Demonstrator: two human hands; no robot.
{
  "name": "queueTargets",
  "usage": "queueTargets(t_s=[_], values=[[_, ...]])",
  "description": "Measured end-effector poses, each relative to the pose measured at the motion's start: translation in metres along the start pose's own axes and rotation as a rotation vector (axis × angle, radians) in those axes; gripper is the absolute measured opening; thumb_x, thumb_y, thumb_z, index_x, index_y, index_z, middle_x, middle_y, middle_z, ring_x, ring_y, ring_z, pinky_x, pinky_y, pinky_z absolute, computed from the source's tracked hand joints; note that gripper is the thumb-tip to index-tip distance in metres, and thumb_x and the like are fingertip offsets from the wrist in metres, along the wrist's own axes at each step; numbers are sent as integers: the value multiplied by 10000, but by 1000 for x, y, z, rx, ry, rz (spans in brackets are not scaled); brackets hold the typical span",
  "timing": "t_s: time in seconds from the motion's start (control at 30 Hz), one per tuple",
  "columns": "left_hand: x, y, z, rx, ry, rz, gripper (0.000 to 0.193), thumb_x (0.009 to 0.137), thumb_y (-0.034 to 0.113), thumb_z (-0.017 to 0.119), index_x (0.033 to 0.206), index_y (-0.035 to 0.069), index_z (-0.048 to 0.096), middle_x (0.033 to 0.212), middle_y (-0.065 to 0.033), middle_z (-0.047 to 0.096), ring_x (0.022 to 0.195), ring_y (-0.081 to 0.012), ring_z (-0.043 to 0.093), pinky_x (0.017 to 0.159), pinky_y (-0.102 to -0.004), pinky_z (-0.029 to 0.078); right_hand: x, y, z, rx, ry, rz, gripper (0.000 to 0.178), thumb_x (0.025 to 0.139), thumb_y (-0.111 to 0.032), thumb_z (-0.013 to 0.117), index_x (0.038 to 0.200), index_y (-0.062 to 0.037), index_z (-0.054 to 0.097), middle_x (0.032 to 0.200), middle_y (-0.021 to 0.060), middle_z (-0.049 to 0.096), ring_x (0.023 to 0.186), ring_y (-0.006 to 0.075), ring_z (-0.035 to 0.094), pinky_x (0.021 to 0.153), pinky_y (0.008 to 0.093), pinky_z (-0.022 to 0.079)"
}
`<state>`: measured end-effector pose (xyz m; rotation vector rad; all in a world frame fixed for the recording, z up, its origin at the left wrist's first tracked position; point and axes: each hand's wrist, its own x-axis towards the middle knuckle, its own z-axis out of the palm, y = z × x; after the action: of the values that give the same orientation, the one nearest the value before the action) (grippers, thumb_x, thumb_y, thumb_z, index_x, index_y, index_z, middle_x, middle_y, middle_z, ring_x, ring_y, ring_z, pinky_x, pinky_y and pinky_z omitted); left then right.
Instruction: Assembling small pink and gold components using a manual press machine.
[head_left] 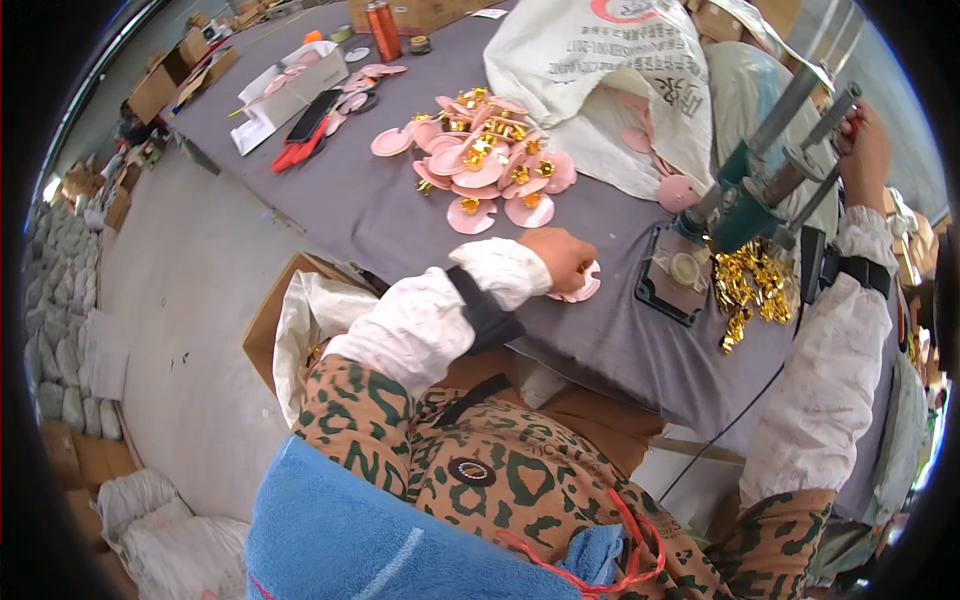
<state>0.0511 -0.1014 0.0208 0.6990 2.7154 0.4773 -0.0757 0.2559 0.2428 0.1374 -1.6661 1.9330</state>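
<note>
My left hand [558,258] is closed, its fingertips at a round pink disc [584,287] near the table's front edge. Part of that disc is hidden under the hand. My right hand [866,152] is raised on the right, wrapped round the lever handle of a green hand press [745,220]. A small pale round piece [685,268] sits on the press base. Beside the base lies a bunch of shiny gold foil strips [752,288]. Beyond my left hand is a heap of pink discs [480,160], several with gold foil on them.
A white woven sack [610,110] lies open behind the press, pink discs spilling from it. At the far left stand a white box [290,90], a phone [313,115], red-handled pliers [300,148] and an orange can [382,30]. A cardboard box [265,340] stands below the table.
</note>
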Motion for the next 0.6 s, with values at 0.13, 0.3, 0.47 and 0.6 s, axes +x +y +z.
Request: queueTargets(t_s=[0.13, 0.3, 0.47, 0.6], values=[[-89, -60, -29, -181, -27, -84, 303, 799, 338, 583, 1036, 153, 618, 893, -114, 672, 816, -300, 648, 724, -408, 497, -1, 0, -2, 3, 18, -12, 124, 893, -175, 537, 868, -56, 559, 703, 2, 509, 551, 62, 467, 384, 179, 256], [-211, -140, -15, 19, -249, -255, 366, 788, 408, 630, 1026, 130, 640, 945, -118, 674, 868, -323, 638, 757, -418, 490, 15, 6, -10, -3, 10, -21, 159, 898, -178, 527, 969, -48, 586, 716, -3, 514, 558, 49, 458, 386, 181, 237], [-150, -127, -32, -117, 214, -353, 376, 704, 343, 745, 907, 49, 626, 838, -157, 653, 760, -310, 638, 714, -365, 497, 0, -2, 0, -100, 93, -49, 297, 909, -130, 472, 1149, 17, 567, 748, -26, 485, 575, 31, 436, 400, 149, 254], [-57, -122, 4, -35, 754, -332, 391, 694, 307, 771, 828, 27, 532, 771, -157, 623, 744, -330, 612, 670, -413, 474, 5, 7, -3, -24, 31, -47, 199, 890, -178, 556, 1019, -30, 584, 722, -1, 518, 519, 52, 463, 353, 172, 272]])
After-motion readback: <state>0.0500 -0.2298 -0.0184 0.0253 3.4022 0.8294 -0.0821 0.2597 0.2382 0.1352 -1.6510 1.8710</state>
